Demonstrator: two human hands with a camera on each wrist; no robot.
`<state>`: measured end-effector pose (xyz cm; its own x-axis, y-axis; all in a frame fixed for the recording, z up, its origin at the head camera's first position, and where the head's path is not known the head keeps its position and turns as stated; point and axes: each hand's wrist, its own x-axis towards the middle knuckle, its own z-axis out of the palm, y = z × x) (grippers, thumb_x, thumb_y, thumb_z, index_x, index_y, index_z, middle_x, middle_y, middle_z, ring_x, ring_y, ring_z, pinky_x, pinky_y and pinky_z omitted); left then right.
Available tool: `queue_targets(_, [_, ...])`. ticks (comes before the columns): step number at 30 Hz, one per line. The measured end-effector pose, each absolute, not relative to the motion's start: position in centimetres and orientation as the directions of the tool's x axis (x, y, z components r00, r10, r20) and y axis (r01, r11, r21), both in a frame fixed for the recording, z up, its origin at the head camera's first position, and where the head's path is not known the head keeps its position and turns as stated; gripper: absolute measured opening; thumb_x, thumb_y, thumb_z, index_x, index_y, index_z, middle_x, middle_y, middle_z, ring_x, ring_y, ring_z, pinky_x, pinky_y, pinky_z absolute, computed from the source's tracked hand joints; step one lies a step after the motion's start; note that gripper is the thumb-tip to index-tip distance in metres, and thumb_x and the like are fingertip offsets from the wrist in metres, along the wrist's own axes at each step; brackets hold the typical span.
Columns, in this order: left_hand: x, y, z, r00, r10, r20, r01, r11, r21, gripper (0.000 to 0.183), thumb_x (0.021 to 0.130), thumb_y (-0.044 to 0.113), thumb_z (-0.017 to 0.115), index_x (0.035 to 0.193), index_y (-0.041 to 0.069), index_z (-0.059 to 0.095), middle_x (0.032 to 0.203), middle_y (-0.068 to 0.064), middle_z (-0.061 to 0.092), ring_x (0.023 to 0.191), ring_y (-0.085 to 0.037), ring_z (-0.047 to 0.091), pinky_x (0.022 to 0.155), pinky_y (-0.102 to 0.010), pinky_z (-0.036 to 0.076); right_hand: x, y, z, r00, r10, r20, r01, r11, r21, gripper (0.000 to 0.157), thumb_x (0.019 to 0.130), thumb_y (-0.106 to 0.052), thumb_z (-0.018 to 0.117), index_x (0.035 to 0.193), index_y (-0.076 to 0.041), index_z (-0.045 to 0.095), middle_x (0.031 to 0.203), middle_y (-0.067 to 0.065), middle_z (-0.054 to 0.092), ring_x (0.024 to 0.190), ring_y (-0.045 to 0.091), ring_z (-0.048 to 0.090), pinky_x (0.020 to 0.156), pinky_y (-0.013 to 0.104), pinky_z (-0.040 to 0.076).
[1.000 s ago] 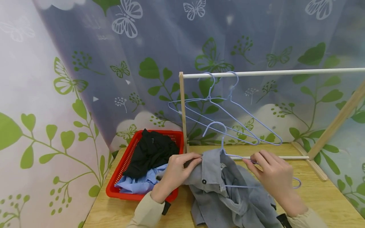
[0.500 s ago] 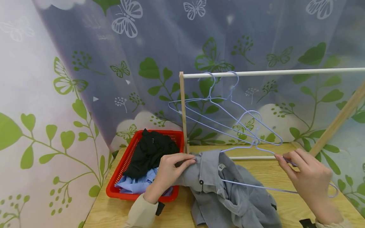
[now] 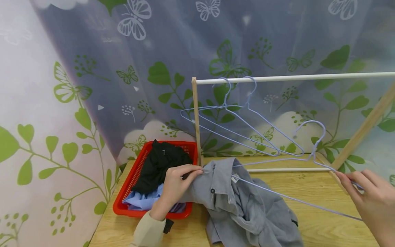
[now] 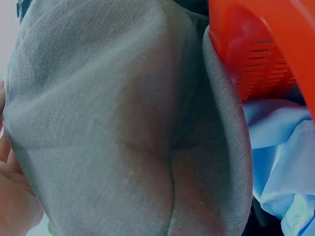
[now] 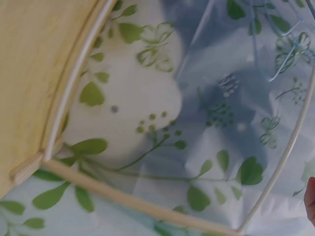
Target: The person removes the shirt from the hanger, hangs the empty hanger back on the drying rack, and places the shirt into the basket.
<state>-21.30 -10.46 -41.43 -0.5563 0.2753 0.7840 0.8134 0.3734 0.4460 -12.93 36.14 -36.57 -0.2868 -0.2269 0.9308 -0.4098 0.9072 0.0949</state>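
Observation:
My left hand (image 3: 177, 185) pinches the fabric of a grey shirt (image 3: 262, 212) beside its collar. The shirt lies rumpled on the table, a dark button and a pale neck label showing. With thumb and fingers, my right hand (image 3: 370, 195) grips the right arm of a lilac wire hanger (image 3: 313, 156), out at the right edge of the head view. The hanger's left end runs into the collar opening and is hidden there. In the left wrist view, the grey shirt cloth (image 4: 98, 123) fills most of the picture. Only a fingertip (image 5: 310, 201) shows in the right wrist view.
Left of the shirt stands a red plastic basket (image 3: 118, 206) with black clothing (image 3: 163, 164) and light blue clothing (image 3: 145, 199). Behind is a wooden rack with a white rail (image 3: 287, 78), from which two lilac hangers (image 3: 226, 103) hang at the left.
My right hand has moved far to the right, drawing much of the hanger out of the collar. My left hand, still pinching the shirt, has shifted slightly left.

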Motion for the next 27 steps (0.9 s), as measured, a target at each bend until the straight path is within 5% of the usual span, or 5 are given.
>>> queue_targets(9, [-21.3,-10.6,-41.5,-0.574,0.273,0.772,0.804,0.366,0.468,0.012,0.088,0.01,0.078,0.1,0.011,0.081,0.096,-0.001,0.078,0.086,-0.012,0.073,0.079,-0.023,0.058,-13.2,40.2,-38.7,-0.306,-0.189,0.933,-0.422,0.905,0.045,0.074,0.104,-0.055,0.046,0.058,0.002,0.059,0.051,0.008,0.05,0.047,0.0,0.038,0.05,0.01,0.029])
queue_targets(15, [-21.1,-10.5,-41.4,-0.584,0.276,0.763,0.797,0.369,0.477,0.012,0.089,0.01,0.077,0.1,0.011,0.081,0.096,-0.001,0.078,0.085,-0.012,0.073,0.078,-0.021,0.057,-13.4,42.9,-39.7,-0.398,-0.124,0.909,-0.425,0.903,-0.063,0.08,0.1,-0.063,0.045,0.056,0.003,0.059,0.052,-0.011,0.053,0.056,-0.018,0.036,0.048,0.005,0.031])
queue_targets(20, [-21.1,-10.5,-41.3,-0.581,0.274,0.766,0.8,0.368,0.474,0.012,0.089,0.01,0.077,0.1,0.011,0.081,0.097,-0.001,0.078,0.086,-0.013,0.073,0.079,-0.022,0.057,-14.1,44.2,-39.7,-0.417,-0.119,0.901,-0.392,0.918,-0.06,0.083,0.1,-0.065,0.042,0.056,0.004,0.057,0.051,0.023,0.057,0.064,-0.025,0.034,0.051,0.002,0.031])
queue_targets(24, [-21.1,-10.5,-41.3,-0.575,0.278,0.77,0.805,0.363,0.469,0.012,0.089,0.01,0.078,0.1,0.011,0.081,0.097,-0.002,0.078,0.086,-0.012,0.073,0.078,-0.021,0.057,-14.9,44.3,-38.9,-0.415,-0.068,0.907,-0.381,0.919,-0.105,0.085,0.098,-0.067,0.043,0.061,0.008,0.057,0.058,0.031,0.058,0.078,-0.031,0.029,0.06,-0.002,0.029])
queue_targets(27, [-21.1,-10.5,-41.4,-0.573,0.283,0.769,0.806,0.364,0.466,0.012,0.088,0.01,0.078,0.1,0.011,0.081,0.097,-0.002,0.078,0.085,-0.012,0.073,0.078,-0.021,0.057,-15.4,43.7,-37.5,-0.419,-0.051,0.906,-0.344,0.933,-0.107,0.085,0.099,-0.065,0.042,0.068,0.011,0.058,0.062,0.032,0.059,0.073,-0.029,0.026,0.051,0.002,0.026])
